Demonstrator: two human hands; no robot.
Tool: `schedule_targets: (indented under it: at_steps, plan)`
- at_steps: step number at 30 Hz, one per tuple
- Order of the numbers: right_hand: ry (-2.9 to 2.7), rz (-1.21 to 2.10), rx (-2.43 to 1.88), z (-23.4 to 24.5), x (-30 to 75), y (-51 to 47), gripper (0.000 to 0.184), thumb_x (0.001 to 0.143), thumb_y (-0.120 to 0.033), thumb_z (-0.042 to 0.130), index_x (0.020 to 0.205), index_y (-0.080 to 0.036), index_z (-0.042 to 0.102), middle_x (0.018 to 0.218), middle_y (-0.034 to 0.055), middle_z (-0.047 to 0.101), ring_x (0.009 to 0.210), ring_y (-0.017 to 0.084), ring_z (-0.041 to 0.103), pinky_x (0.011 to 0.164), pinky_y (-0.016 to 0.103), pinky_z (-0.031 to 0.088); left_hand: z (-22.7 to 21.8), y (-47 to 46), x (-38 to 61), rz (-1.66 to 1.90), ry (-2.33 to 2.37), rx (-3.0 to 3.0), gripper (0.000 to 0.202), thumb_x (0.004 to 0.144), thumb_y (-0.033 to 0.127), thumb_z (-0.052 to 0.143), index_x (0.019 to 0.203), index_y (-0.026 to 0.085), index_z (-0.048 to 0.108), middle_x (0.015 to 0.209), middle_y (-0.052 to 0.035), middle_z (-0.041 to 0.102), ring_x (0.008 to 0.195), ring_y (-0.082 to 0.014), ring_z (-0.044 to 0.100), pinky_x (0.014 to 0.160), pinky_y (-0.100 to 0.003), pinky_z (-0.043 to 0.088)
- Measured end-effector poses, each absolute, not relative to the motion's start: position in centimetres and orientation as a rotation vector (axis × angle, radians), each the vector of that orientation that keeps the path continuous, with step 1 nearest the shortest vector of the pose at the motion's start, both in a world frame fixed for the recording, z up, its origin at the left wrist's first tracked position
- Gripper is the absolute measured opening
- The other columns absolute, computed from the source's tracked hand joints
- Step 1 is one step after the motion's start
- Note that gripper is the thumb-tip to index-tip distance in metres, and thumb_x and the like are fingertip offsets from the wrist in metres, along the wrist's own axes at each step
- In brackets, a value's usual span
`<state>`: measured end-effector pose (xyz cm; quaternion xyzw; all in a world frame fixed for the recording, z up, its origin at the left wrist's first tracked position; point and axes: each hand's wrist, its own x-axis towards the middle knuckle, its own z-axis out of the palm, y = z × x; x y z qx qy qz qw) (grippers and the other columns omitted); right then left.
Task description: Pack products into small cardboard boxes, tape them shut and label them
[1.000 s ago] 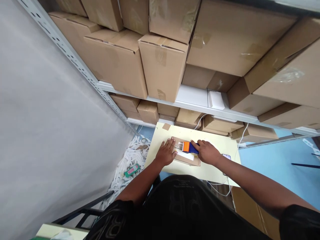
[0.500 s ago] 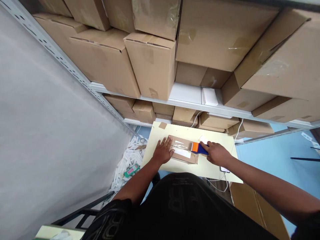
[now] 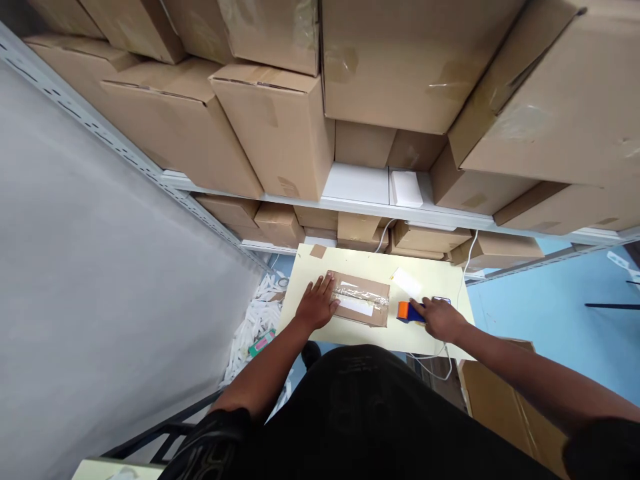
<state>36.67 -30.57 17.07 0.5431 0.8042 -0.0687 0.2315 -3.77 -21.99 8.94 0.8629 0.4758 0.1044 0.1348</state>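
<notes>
A small cardboard box (image 3: 379, 316) lies on the pale yellow table (image 3: 350, 259), with clear tape running along its top over white paper. My left hand (image 3: 317, 305) rests flat on the box's left end, fingers spread. To the right of the box, my right hand (image 3: 443, 320) is closed on a blue and orange tape dispenser (image 3: 411, 311), which is low over the table or on it; I cannot tell which. A white slip of paper (image 3: 406, 281) lies just beyond the dispenser. A phone (image 3: 442, 301) shows partly behind my right hand.
Shelves stacked with cardboard boxes (image 3: 270, 120) stand beyond the table. White cables (image 3: 470, 257) hang at its right side and front edge. White paper scraps (image 3: 250, 327) cover the floor at left, beside the grey wall (image 3: 100, 267). An open carton (image 3: 505, 407) stands at lower right.
My right hand has moved the tape dispenser right, off the box and toward the table's front right. Tape now reaches the box's right end. My left hand stays on the box.
</notes>
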Motion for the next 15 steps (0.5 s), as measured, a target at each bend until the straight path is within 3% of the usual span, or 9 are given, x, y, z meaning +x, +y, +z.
schedule_targets:
  at_steps: [7, 12, 15]
  plan:
    - [2.087, -0.373, 1.558, 13.8, 32.2, -25.9, 0.079, 0.080, -0.020, 0.063, 0.156, -0.023, 0.041, 0.123, 0.0192, 0.064, 0.104, 0.036, 0.064, 0.087, 0.044, 0.045, 7.8, -21.7, -3.9, 0.342, 1.339, 2.497, 0.073, 0.102, 0.045, 0.041, 0.164, 0.013, 0.022, 0.171, -0.0133, 0.017, 0.154, -0.0366, 0.027, 0.120, -0.053, 0.030]
    - [1.879, -0.700, 1.799, 12.0, 33.5, -27.7, 0.075, 0.071, -0.022, 0.072, 0.144, -0.025, 0.057, 0.125, 0.0165, 0.067, 0.113, 0.037, 0.065, 0.090, 0.043, 0.047, 7.4, -21.6, -3.9, 0.392, 1.320, 2.455, 0.072, 0.101, 0.044, 0.043, 0.164, 0.015, 0.022, 0.171, -0.0140, 0.018, 0.153, -0.0379, 0.028, 0.120, -0.055, 0.030]
    - [1.797, -0.730, 1.925, 11.1, 34.3, -30.2, 0.069, 0.072, -0.023, 0.071, 0.140, -0.020, 0.057, 0.120, 0.0171, 0.069, 0.111, 0.036, 0.067, 0.086, 0.039, 0.048, 7.3, -21.6, -4.0, 0.474, 1.281, 2.382, 0.072, 0.101, 0.044, 0.046, 0.164, 0.017, 0.024, 0.171, -0.0139, 0.019, 0.155, -0.0372, 0.025, 0.122, -0.056, 0.028]
